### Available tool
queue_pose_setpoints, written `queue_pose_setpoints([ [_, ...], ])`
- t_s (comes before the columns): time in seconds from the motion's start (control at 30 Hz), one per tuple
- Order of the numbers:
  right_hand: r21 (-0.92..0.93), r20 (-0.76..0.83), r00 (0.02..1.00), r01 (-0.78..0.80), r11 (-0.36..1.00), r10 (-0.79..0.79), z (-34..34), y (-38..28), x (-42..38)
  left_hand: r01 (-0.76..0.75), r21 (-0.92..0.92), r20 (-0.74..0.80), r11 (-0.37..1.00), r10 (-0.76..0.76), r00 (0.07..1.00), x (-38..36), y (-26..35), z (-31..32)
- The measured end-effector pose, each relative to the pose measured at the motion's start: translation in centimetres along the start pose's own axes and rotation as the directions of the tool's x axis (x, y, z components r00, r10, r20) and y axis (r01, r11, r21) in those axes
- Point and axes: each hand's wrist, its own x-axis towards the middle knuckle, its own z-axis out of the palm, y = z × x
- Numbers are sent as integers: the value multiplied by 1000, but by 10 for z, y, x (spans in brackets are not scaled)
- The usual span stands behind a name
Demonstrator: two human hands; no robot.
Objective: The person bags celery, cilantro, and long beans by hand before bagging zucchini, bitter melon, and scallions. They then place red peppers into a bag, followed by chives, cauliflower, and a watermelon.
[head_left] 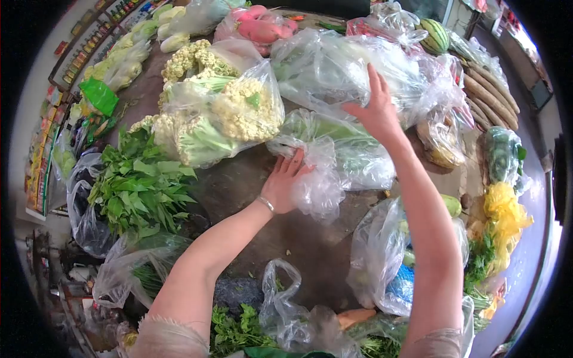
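My left hand [283, 184] lies with fingers spread against the bunched end of a clear plastic bag [322, 190] holding long green vegetables [352, 134]. My right hand [377, 113] is over the far side of that bag, thumb stretched out and fingers pointing away. Beyond it, overlapping my right fingers in this view, is a large clear plastic bag [322, 68] with pale green contents blurred by the plastic. Close to the left hand, cauliflowers [248, 110] sit partly wrapped in clear plastic.
Leafy greens [140, 185] lie at the left. A bag of pinkish-red produce [262, 27] and a watermelon [434, 36] stand at the back. Long brown roots [489, 95] and a yellow bag [504, 221] line the right. Nearer are a plastic bag [373, 256] and herbs [239, 334].
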Motion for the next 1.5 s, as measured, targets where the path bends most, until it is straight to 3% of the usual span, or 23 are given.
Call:
queue_pose_setpoints([
  [0.03,7,2,1000,-3,1000,3,17,2,-5,4,3,6,1000,-4,1000,0,-1,1],
  [0.07,286,244,956,-228,931,160,31,2,-10,-12,-15,-19,1000,12,1000,-1,-2,3],
  [0.1,474,498,839,-477,740,221,38,-1,-12,-32,-31,-45,999,31,999,-1,-4,3],
  [0.17,370,458,889,-184,911,-7,24,-28,-20,-20,-20,-42,1000,19,999,0,-7,9],
  [0.2,429,536,841,-195,882,-75,-9,-52,-20,-7,-22,-41,1000,6,999,-1,-6,12],
  [0.27,528,430,864,-4,849,-263,-20,-65,-49,-18,-23,-40,1000,17,999,-1,-5,12],
  [0.3,484,528,803,-17,875,-277,-38,-73,-54,-33,-14,-39,999,33,999,0,-5,11],
  [0.47,407,604,757,-22,913,-250,-71,-73,-69,-32,-4,-109,999,32,994,-1,-3,9],
  [0.63,542,466,835,-10,840,-291,-81,-113,-65,16,55,-31,998,-14,999,0,2,2],
  [0.67,574,452,841,-19,819,-297,-80,-121,-64,117,-216,20,969,-116,993,2,4,-2],
  [0.73,601,440,850,-37,798,-292,-80,-135,-60,291,-674,134,679,-275,952,10,26,-44],
  [0.83,625,396,877,-41,779,-272,-82,-157,-49,270,-667,109,694,-268,957,9,28,-39],
  [0.9,713,235,930,31,700,-281,-84,-170,-42,246,-657,78,713,-260,963,8,28,-37],
  [1.03,696,179,925,123,707,-336,-77,-176,-37,183,-636,8,750,-231,973,10,27,-32],
  [1.37,779,313,913,-89,620,-263,-88,-142,-30,45,-588,-205,808,-203,957,6,13,-9],
  [1.4,807,365,908,-199,556,-204,-90,-133,-26,32,-942,-25,335,-166,986,3,-15,52],
  [1.43,822,419,896,-305,482,-149,-93,-123,-23,31,-942,-26,334,-165,986,2,-12,40],
  [1.47,811,451,882,-340,477,-138,-95,-110,-21,23,-567,-68,824,-74,995,0,-11,27],
  [1.5,790,534,840,-456,409,-94,-97,-98,-20,-19,23,-50,1000,20,999,0,-10,17],
])
